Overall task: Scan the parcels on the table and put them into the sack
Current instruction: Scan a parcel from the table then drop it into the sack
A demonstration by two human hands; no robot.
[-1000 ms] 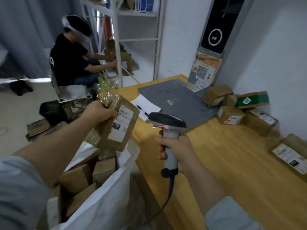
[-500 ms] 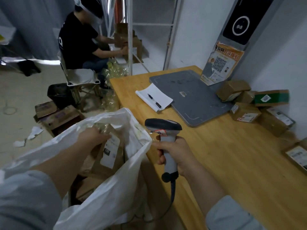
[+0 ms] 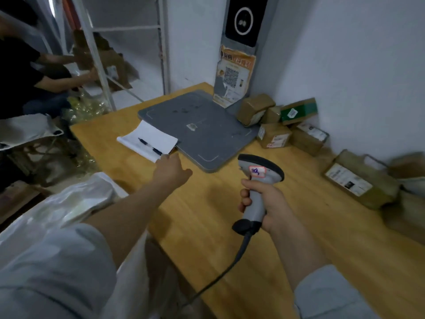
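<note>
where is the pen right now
In the head view the pen lies on the white notepad at the far left of the table, beside the grey mat and just beyond the left hand.

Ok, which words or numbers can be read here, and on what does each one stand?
"110", uncertain: blue handwriting on the sticker of the scanner.
Orange poster: heading and QR code, too blurred to read.
Labels on the parcels: too small to read.
Sticker on the grey pad: blurred.

Blurred blue scrawl, perhaps "110", on scanner point(image 3: 268, 164) sticker point(image 3: 257, 172)
</note>
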